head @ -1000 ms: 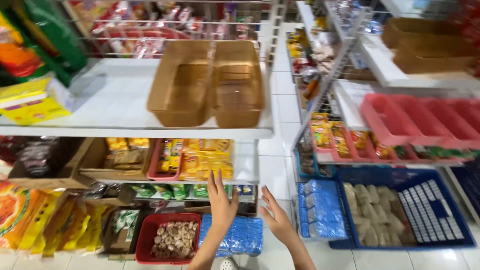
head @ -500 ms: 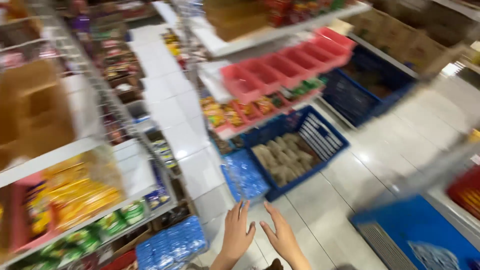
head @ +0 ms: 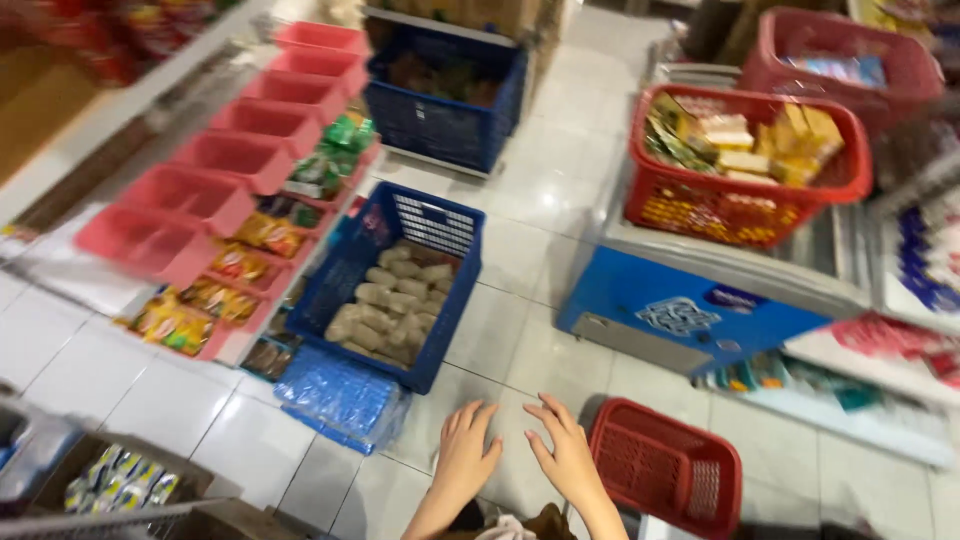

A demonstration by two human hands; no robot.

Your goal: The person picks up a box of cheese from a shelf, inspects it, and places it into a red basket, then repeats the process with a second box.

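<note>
My left hand [head: 465, 455] and my right hand [head: 565, 455] hover side by side at the bottom of the head view, fingers spread and empty, above the white tiled floor [head: 520, 260]. Just right of my right hand lies an empty red basket [head: 665, 465]. Ahead of my left hand stands a blue crate [head: 395, 285] filled with pale wrapped packs, and a blue plastic-wrapped bundle [head: 340, 395] lies on the floor beside it.
Empty pink bins [head: 235, 160] line the shelf on the left, with snack packets [head: 215, 300] below. A blue chest freezer [head: 700, 300] carries a red basket [head: 745, 155] of boxed goods. A second blue crate [head: 445, 90] stands farther back.
The view has swung right, from the shelf face toward the aisle floor and the freezer. Both hands stay raised, open and empty.
</note>
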